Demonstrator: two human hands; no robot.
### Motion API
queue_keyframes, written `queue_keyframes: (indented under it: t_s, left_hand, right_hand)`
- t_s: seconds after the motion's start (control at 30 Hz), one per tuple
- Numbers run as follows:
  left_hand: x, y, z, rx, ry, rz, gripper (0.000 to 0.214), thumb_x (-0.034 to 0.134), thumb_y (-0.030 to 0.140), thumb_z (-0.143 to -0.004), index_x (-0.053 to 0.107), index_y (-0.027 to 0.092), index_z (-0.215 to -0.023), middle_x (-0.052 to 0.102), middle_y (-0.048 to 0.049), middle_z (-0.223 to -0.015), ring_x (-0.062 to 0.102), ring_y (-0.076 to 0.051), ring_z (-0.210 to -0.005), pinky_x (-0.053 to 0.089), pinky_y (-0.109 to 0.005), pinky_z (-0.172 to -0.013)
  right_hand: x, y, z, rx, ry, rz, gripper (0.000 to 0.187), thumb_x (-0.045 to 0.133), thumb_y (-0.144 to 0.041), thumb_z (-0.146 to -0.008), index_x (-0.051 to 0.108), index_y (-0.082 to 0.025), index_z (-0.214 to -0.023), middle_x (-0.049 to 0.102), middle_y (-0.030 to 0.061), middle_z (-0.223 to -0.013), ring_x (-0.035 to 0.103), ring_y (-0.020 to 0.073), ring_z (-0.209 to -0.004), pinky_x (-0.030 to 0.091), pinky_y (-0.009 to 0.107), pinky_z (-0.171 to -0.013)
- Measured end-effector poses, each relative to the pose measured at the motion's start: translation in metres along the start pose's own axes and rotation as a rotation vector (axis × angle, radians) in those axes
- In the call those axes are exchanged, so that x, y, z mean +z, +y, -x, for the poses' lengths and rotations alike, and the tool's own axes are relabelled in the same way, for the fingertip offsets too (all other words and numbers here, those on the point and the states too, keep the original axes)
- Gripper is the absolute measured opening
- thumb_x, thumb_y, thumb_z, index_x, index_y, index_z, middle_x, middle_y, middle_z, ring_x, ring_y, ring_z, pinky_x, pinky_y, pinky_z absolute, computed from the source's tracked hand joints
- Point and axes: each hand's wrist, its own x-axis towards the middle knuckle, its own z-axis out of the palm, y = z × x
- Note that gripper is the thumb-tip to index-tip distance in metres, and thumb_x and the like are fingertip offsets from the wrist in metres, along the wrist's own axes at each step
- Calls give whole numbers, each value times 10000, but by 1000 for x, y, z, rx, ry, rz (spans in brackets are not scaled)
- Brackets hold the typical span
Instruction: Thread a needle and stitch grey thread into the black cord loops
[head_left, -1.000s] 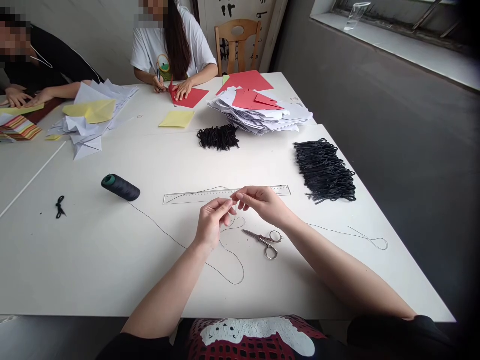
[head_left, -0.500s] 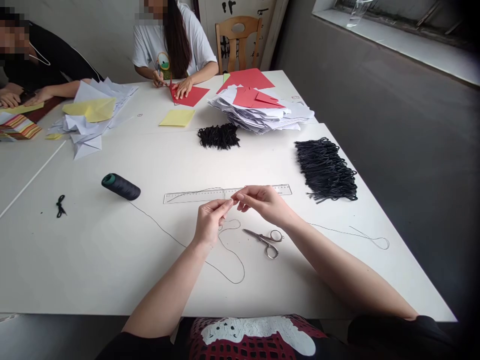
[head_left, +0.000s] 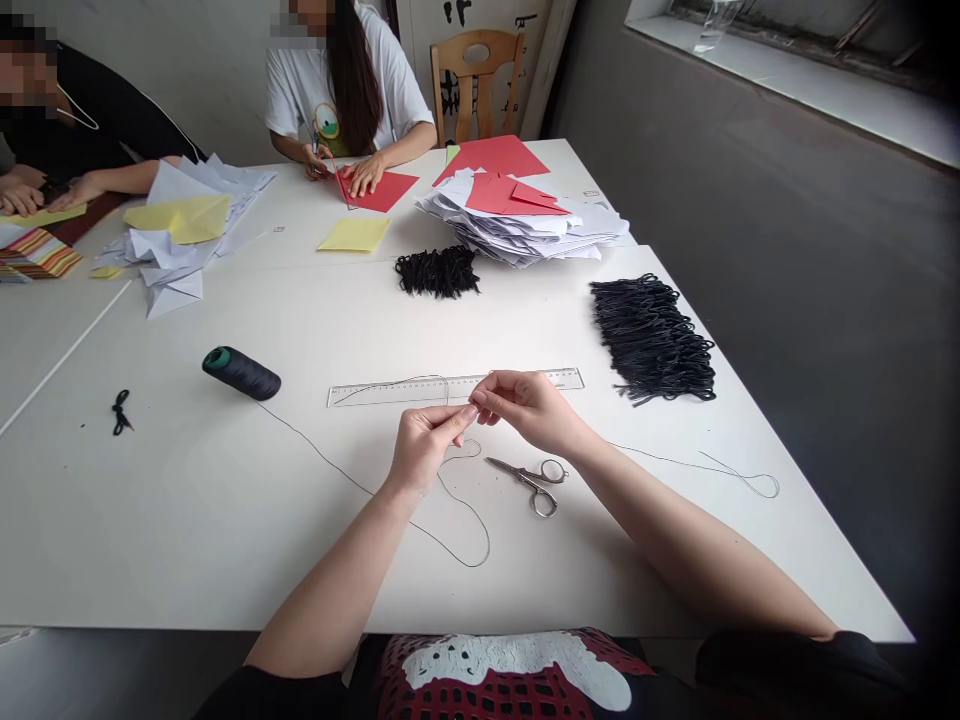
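Observation:
My left hand [head_left: 424,446] and my right hand [head_left: 525,408] meet fingertip to fingertip just above the white table [head_left: 225,520]. Both pinch a thin dark thread [head_left: 457,505], which loops on the table below them and runs left to a dark spool [head_left: 241,373] lying on its side. Just behind my hands lies a clear ruler [head_left: 390,391]. Small scissors [head_left: 531,477] rest shut on the table under my right wrist.
A heap of black cords [head_left: 651,340] lies at the right, a smaller black bundle [head_left: 438,272] farther back. Behind that bundle is a stack of white and red paper [head_left: 517,220]. Two other people fold paper at the far side. A loose thread [head_left: 720,472] trails near the right edge.
My left hand has closed a little and shifted slightly toward the right hand's fingertips. The loop of thread under my hands has shifted a bit. Nothing else has moved.

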Motion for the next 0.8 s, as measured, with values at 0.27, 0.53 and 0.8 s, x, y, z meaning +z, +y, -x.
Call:
queue_keyframes:
  t_s: [0.27,0.53,0.8]
  left_hand:
    - [1,-3,-1,-46,56,68,314,723,455,-720,686,183,-568,387,20,-483,279,-91,-472,163,-288,-468]
    - [1,-5,-2,-50,93,111,275,740,459,-701,766,190,-755,325,39,-485,265,-86,-480,130,-266,-447]
    - [2,-6,-1,43,67,11,324,720,458,-733,673,182,-570,341,29,-495,289,-93,-484,200,-277,-462]
  right_hand:
    - [2,-2,1,1,37,13,354,574,-485,-862,627,-136,-832,650,54,-736,639,146,-710,533,287,-668]
    - [0,-7,2,57,28,-36,379,540,-495,-882,677,-142,-895,681,54,-752,646,135,-696,526,283,-721]
    - [2,-2,2,0,41,40,286,624,-426,-831,651,-142,-846,666,58,-756,654,158,-714,526,286,-670]
